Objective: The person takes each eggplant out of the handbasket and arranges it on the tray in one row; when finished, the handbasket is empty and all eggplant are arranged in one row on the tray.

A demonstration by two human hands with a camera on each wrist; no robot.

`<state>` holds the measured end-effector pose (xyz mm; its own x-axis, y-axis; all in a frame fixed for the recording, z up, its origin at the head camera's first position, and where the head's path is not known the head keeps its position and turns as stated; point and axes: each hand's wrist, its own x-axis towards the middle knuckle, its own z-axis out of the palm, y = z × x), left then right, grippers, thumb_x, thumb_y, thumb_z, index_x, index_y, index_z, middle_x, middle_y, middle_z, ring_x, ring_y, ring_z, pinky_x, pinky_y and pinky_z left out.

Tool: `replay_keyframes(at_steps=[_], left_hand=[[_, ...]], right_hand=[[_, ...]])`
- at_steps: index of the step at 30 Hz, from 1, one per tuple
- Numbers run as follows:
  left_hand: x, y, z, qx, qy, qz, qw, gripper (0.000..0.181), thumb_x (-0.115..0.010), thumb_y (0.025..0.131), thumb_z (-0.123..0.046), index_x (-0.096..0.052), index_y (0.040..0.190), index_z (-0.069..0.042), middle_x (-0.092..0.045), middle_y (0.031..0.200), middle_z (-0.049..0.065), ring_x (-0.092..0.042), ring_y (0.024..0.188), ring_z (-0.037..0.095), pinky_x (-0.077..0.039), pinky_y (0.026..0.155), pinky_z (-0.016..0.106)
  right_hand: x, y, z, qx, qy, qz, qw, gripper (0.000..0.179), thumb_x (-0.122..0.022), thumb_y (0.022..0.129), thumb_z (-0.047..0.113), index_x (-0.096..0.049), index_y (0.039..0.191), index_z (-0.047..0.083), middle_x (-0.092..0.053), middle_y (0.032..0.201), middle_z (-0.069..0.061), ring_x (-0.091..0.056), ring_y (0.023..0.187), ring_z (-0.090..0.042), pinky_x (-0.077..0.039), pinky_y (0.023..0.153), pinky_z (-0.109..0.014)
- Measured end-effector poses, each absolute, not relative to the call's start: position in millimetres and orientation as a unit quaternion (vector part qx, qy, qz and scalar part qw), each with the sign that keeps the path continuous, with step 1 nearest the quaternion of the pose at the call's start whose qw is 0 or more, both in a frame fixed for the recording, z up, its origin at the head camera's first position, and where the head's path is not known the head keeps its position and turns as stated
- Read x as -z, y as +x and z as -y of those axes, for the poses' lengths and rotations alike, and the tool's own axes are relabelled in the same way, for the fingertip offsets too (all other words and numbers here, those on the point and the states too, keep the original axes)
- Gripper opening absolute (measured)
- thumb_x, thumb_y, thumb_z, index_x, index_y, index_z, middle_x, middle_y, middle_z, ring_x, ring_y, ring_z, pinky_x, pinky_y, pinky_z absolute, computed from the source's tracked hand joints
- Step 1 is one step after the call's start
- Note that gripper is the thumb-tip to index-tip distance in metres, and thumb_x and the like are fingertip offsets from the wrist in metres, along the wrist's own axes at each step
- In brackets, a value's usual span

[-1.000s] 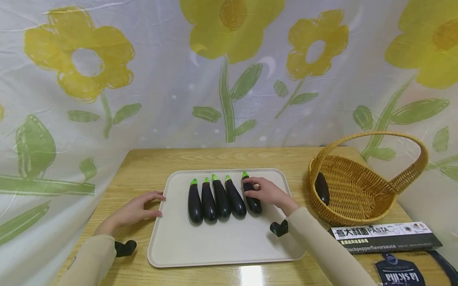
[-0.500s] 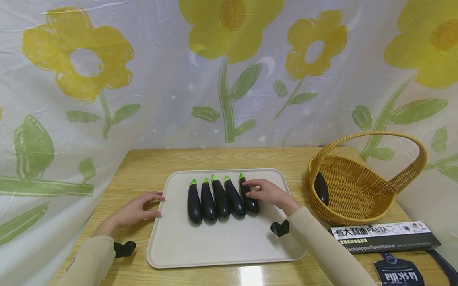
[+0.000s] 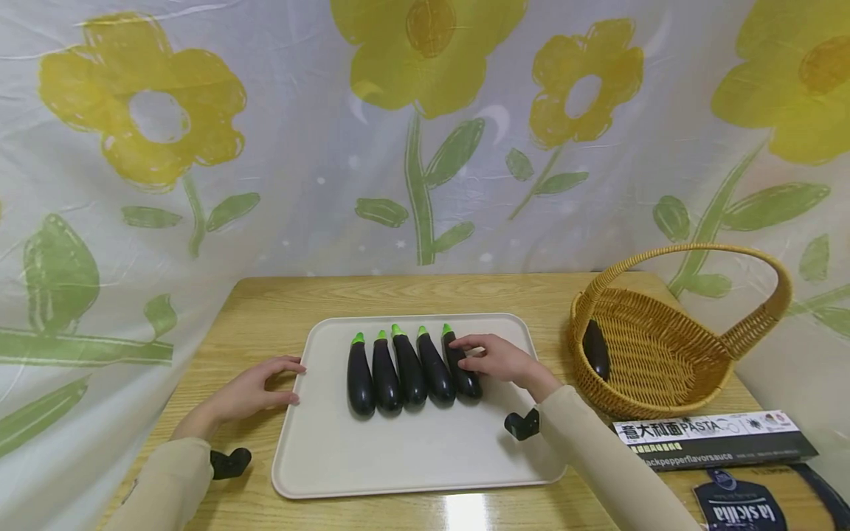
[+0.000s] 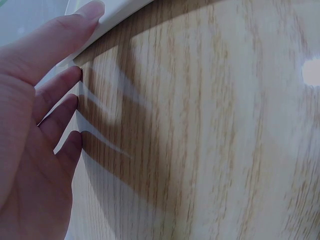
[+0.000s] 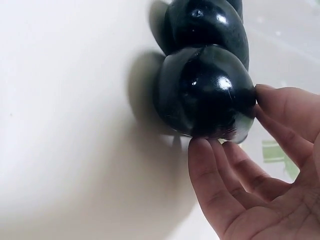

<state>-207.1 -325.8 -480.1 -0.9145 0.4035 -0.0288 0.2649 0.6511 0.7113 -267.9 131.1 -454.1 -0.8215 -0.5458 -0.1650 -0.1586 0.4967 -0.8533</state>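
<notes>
On a cream rectangular tray (image 3: 418, 461) several dark eggplants with bright green stem ends lie side by side in a row, stems toward the far edge. My right hand (image 3: 501, 358) is at the rightmost eggplant (image 3: 466, 380), its fingertips against the right side and top. The right wrist view shows spread, relaxed fingers (image 5: 205, 170) right at this eggplant's glossy blunt end (image 5: 205, 95). My left hand (image 3: 255, 391) is at the tray's left edge with fingers apart, holding nothing. In the left wrist view its thumb (image 4: 75, 30) overlaps the tray rim (image 4: 112, 22).
A wicker basket (image 3: 654, 346) with a tall handle stands right of the tray; another eggplant (image 3: 596, 350) lies inside. In front of it are a pasta box (image 3: 717, 442) and a pasta pack (image 3: 740, 505) on the wooden table (image 3: 265, 299). A flowered curtain (image 3: 299, 184) hangs behind.
The rightmost eggplant has shifted left, closer to its neighbour. My right hand has stayed almost in place, drawing very slightly right at the end. The left hand has not moved.
</notes>
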Motion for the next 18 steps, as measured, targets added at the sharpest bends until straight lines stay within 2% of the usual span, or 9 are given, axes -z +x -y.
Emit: replay_keyframes(at_steps=[9,18], left_hand=[[480.3,-208.4,325.5,-0.375,0.185,-0.903,0.096,0.046,-0.076,0.086,-0.025,-0.061,0.125,-0.007,-0.042,0.146,0.025,-0.033,0.135,0.049,-0.029,0.104,0.066],[482.7,-208.8,326.9,-0.369,0.181,-0.906,0.101,0.048,-0.076,0.086,-0.03,-0.061,0.126,-0.008,-0.042,0.147,0.023,-0.029,0.137,0.049,-0.026,0.106,0.067]], right_hand=[[455.5,-269.0,-131.3,0.462,-0.221,-0.832,0.215,0.039,-0.064,0.094,0.01,-0.058,0.132,0.001,-0.057,0.126,-0.02,-0.064,0.102,-0.025,-0.057,0.081,-0.039],[454.5,-268.3,-132.0,0.463,-0.223,-0.83,0.217,0.038,-0.063,0.094,0.009,-0.058,0.131,0.001,-0.058,0.126,-0.02,-0.064,0.103,-0.023,-0.056,0.08,-0.034]])
